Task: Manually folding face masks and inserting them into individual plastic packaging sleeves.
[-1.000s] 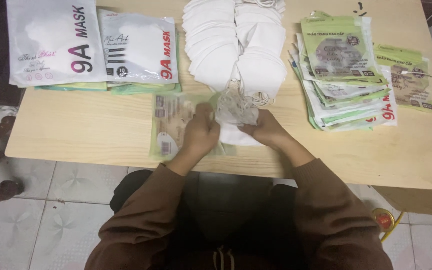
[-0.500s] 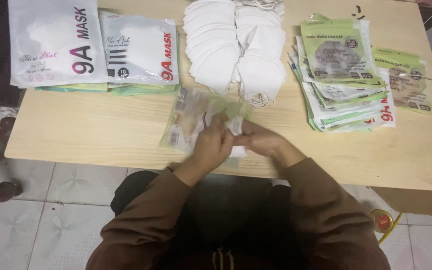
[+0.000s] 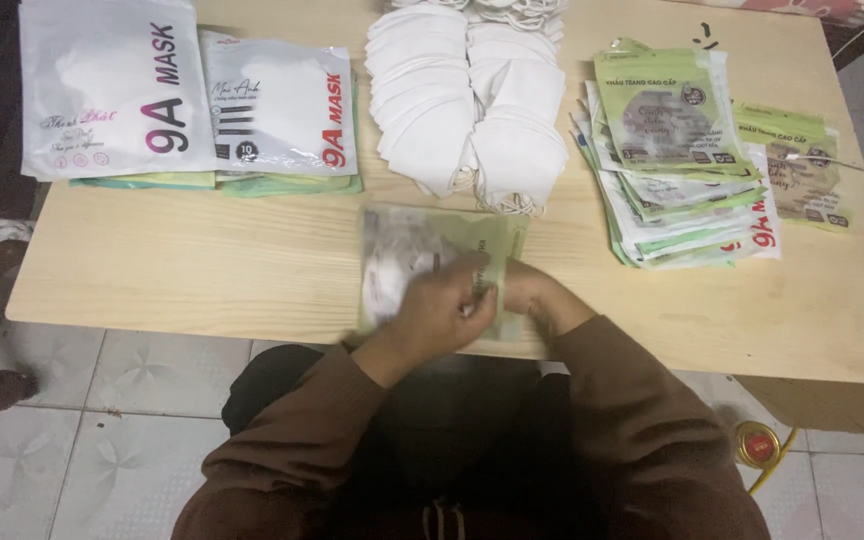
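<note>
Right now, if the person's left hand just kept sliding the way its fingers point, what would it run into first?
The left hand lies on a clear pouch, fingers pointing right toward the right hand. It would most likely meet that hand first; they already look close or touching, though blur hides the exact gap.

I count two big white bags (image 3: pixel 107 85) at the left. I see two rows of white masks (image 3: pixel 467 100). I see two piles of green packets (image 3: pixel 677 160). My two hands (image 3: pixel 442 310) hold one clear packet (image 3: pixel 422 255).
</note>
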